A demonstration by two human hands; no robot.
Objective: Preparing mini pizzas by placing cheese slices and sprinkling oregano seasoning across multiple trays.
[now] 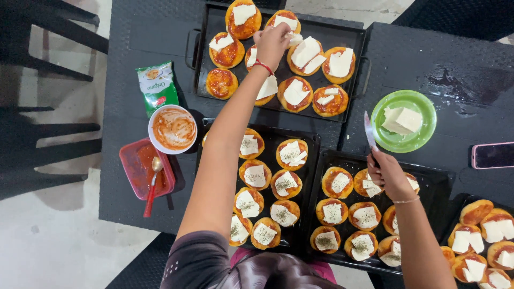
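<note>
White cheese slice (293, 37) sits pinched in our left hand (272, 44) over the far tray (214, 24), top centre; our right hand (386, 174) grips a knife (369, 131), blade pointing up-frame, beside the green plate (423, 107).

Bare tabletop (460, 59): open passage right of far tray (206, 85); green plate (425, 104), phone (492, 155) border it; left edge blocked by sauce bowl (172, 128), oregano packet (157, 85)

Left hand (272, 44) over far tray (342, 32) (cheese-topped mini pizzas (296, 92)), right hand (386, 174) gripping knife (369, 131)
</note>
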